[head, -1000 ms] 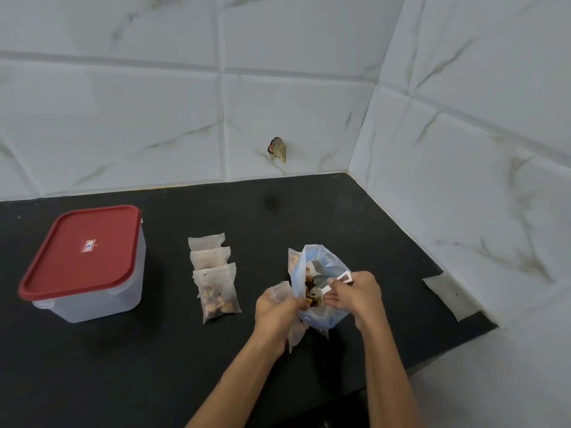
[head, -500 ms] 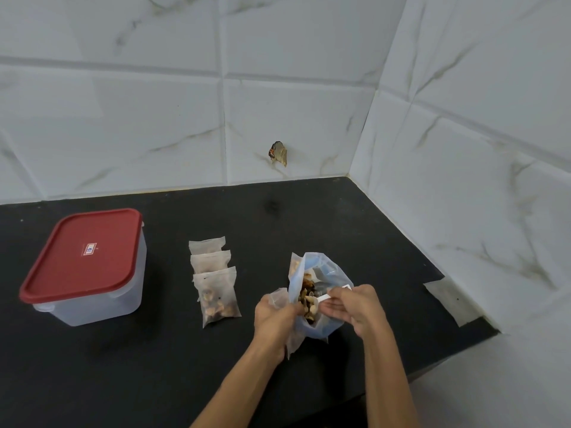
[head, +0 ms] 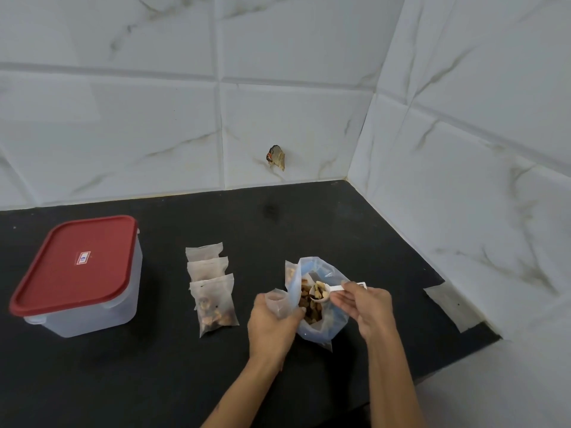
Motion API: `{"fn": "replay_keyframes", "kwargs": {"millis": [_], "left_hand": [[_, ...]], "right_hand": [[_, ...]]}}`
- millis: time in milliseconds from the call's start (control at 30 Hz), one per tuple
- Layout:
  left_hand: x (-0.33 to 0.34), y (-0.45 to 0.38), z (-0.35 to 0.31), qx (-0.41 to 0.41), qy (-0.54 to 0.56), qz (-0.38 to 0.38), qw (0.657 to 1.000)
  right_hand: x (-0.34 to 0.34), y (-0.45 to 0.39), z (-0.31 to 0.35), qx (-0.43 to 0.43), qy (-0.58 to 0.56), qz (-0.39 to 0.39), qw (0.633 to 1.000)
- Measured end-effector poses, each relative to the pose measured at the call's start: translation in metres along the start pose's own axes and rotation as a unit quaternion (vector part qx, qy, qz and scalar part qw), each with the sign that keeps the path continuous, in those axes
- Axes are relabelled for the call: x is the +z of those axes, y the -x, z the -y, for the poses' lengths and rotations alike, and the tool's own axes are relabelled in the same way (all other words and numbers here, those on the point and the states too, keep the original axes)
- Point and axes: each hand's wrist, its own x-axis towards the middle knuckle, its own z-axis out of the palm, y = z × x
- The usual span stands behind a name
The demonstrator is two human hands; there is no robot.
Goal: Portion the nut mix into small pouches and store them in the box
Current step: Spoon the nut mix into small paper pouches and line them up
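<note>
My right hand (head: 367, 307) pinches a white scoop (head: 327, 292) heaped with nut mix, lifted over the open blue bag (head: 321, 327); my left hand (head: 272, 322) is closed on a small clear pouch (head: 276, 301) beside the bag's mouth. Three filled pouches (head: 211, 291) lie overlapped on the black worktop (head: 154, 366), with the red-lidded box (head: 77, 273) well to their left. A second ago the scoop sat down inside the bag; now it is raised and loaded.
</note>
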Motion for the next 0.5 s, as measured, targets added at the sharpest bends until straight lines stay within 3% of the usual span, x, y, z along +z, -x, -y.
{"fn": "replay_keyframes", "kwargs": {"millis": [67,167,367,500], "left_hand": [[-0.006,0.003,-0.010,0.111,-0.062,-0.030,0.991],[-0.008,0.004,-0.024,0.193,-0.118,-0.021,0.974],[0.011,0.004,-0.043,0.250,-0.218,-0.001,0.943],[0.025,0.002,-0.050,0.266,-0.256,-0.014,0.929]], "right_hand": [[-0.002,0.000,-0.001,0.018,-0.028,0.008,0.999],[-0.008,0.004,0.000,0.021,-0.068,0.016,0.997],[-0.015,0.035,0.031,-0.063,-0.129,0.043,0.989],[-0.010,0.059,0.047,-0.126,-0.108,0.055,0.985]]}}
